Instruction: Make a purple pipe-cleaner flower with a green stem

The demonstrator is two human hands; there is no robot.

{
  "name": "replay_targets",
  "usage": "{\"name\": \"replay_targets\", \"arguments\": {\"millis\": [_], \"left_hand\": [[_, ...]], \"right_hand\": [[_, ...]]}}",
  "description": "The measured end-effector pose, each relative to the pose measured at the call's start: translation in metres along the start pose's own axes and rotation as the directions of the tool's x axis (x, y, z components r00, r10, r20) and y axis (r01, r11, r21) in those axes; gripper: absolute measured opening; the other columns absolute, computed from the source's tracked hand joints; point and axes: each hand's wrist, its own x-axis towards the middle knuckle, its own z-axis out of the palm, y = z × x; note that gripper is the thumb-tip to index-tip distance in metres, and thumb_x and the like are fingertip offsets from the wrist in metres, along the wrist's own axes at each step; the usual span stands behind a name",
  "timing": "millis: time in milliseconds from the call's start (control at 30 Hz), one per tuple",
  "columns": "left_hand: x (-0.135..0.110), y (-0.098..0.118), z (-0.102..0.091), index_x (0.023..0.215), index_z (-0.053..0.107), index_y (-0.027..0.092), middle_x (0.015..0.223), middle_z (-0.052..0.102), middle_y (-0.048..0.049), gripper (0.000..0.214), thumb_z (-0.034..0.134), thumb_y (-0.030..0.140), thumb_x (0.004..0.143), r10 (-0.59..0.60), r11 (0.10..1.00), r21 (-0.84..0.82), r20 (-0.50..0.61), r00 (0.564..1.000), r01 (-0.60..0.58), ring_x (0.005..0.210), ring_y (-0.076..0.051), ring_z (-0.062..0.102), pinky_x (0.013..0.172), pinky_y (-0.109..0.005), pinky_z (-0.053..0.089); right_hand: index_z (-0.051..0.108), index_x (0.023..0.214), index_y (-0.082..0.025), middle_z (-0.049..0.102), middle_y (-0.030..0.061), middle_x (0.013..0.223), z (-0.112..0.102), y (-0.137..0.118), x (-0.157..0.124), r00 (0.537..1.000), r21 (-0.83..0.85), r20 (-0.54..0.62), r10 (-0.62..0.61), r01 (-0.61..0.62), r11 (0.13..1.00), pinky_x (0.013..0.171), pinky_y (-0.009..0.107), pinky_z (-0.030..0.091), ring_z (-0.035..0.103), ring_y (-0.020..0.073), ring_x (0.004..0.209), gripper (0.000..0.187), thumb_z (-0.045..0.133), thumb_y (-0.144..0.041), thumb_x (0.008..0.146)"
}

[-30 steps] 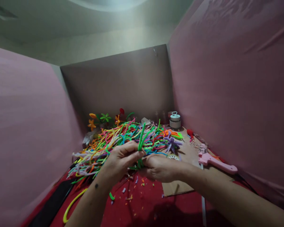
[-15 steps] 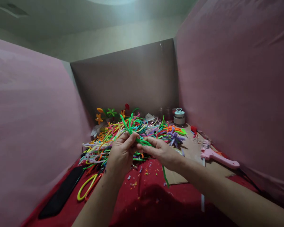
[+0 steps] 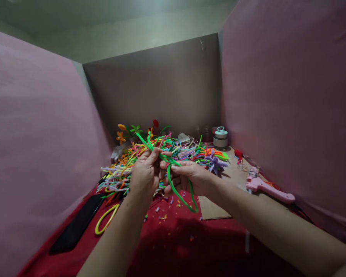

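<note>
Pink side panels (image 3: 43, 142) flank a grey back panel (image 3: 155, 90) before a dim, greenish wall (image 3: 127, 36).

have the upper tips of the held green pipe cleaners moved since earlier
Yes, leftward in view: judged against the purple flower-like piece, the upper tips of the green pipe cleaners now sit farther away.

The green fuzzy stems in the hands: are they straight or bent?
Partly bent: the green fuzzy stems loop down by the right hand; their ends beyond the left hand look nearly straight.
</note>
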Motion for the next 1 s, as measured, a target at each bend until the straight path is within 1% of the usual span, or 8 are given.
{"name": "replay_targets", "arguments": {"millis": [100, 267, 367, 500, 600, 767, 900, 1000], "left_hand": [[0.009, -0.004, -0.005, 0.072, 0.053, 0.014, 0.064, 0.063, -0.0011, 0.011, 0.062, 0.020, 0.074, 0.021, 1.000, 0.014, -0.056, 0.998, -0.020, 0.036, -0.004, 0.044, 0.030, -0.013, 0.034], [0.022, -0.017, -0.015, 0.073, 0.054, 0.013, 0.057, 0.060, 0.0009, 0.009, 0.060, 0.020, 0.075, 0.013, 1.000, 0.013, -0.062, 0.998, -0.012, 0.034, -0.003, 0.040, 0.030, -0.013, 0.030], [0.026, -0.022, -0.018, 0.075, 0.055, 0.014, 0.055, 0.058, 0.0024, 0.011, 0.063, 0.021, 0.073, 0.014, 1.000, -0.002, -0.062, 0.998, -0.014, 0.033, -0.003, 0.039, 0.031, -0.013, 0.029], [0.027, -0.026, -0.017, 0.074, 0.055, 0.013, 0.053, 0.058, 0.0023, 0.011, 0.063, 0.020, 0.072, 0.000, 1.000, -0.020, -0.087, 0.996, -0.001, 0.033, -0.003, 0.037, 0.031, -0.013, 0.026], [0.026, -0.026, -0.015, 0.073, 0.055, 0.013, 0.052, 0.057, 0.0024, 0.012, 0.064, 0.022, 0.071, 0.028, 0.999, -0.017, -0.100, 0.995, -0.030, 0.032, -0.002, 0.036, 0.032, -0.013, 0.024], [0.022, -0.025, -0.011, 0.072, 0.057, 0.014, 0.053, 0.059, 0.0022, 0.016, 0.066, 0.027, 0.070, 0.116, 0.989, 0.111, -0.123, 0.986, -0.103, 0.039, -0.005, 0.047, 0.037, -0.014, 0.032], [0.021, -0.027, -0.013, 0.075, 0.058, 0.015, 0.055, 0.058, 0.0026, 0.019, 0.064, 0.032, 0.072, 0.159, 0.973, 0.187, -0.112, 0.981, -0.136, 0.045, -0.007, 0.052, 0.044, -0.016, 0.039], [0.021, -0.031, -0.014, 0.072, 0.057, 0.015, 0.055, 0.057, 0.0028, 0.021, 0.063, 0.035, 0.073, 0.190, 0.949, 0.271, -0.096, 0.977, -0.158, 0.044, -0.007, 0.050, 0.043, -0.017, 0.038]], "right_hand": [[0.054, 0.085, -0.010, 0.065, 0.0068, 0.063, -0.008, 0.003, 0.002, 0.997, -0.025, 0.000, 0.074, -0.074, 0.997, 0.062, 0.031, 0.052, 0.065, 0.0161, 0.058, 0.021, 0.039, -0.024, 0.090], [0.051, 0.085, -0.010, 0.067, 0.0111, 0.068, -0.012, 0.008, 0.002, 0.984, -0.020, 0.097, 0.146, -0.145, 0.989, 0.064, 0.031, 0.053, 0.068, 0.0183, 0.064, 0.026, 0.030, -0.023, 0.093], [0.050, 0.085, -0.010, 0.067, 0.0115, 0.069, -0.013, 0.010, 0.002, 0.982, 0.018, 0.097, 0.162, -0.165, 0.986, 0.059, 0.033, 0.054, 0.067, 0.0176, 0.060, 0.029, 0.024, -0.020, 0.094], [0.050, 0.088, -0.010, 0.067, 0.0113, 0.068, -0.013, 0.011, 0.003, 0.985, 0.018, 0.052, 0.162, -0.163, 0.986, 0.048, 0.029, 0.053, 0.063, 0.0145, 0.051, 0.026, 0.025, -0.019, 0.093], [0.049, 0.085, -0.011, 0.066, 0.0102, 0.065, -0.013, 0.011, 0.003, 0.986, 0.013, 0.025, 0.164, -0.164, 0.986, 0.045, 0.028, 0.053, 0.062, 0.0143, 0.049, 0.028, 0.024, -0.019, 0.093], [0.048, 0.084, -0.012, 0.064, 0.0077, 0.059, -0.009, 0.007, 0.003, 0.987, 0.009, -0.065, 0.145, -0.145, 0.989, 0.041, 0.024, 0.051, 0.063, 0.0153, 0.048, 0.029, 0.022, -0.021, 0.094], [0.046, 0.086, -0.014, 0.062, 0.0047, 0.055, -0.006, 0.007, 0.003, 0.987, -0.028, -0.125, 0.104, -0.108, 0.994, 0.046, 0.031, 0.053, 0.062, 0.0161, 0.045, 0.029, 0.020, -0.025, 0.094], [0.044, 0.081, -0.016, 0.060, 0.0028, 0.054, -0.006, 0.011, 0.005, 0.979, -0.117, -0.196, 0.060, -0.084, 0.990, 0.042, 0.031, 0.052, 0.062, 0.0168, 0.043, 0.028, 0.024, -0.029, 0.094]]}}
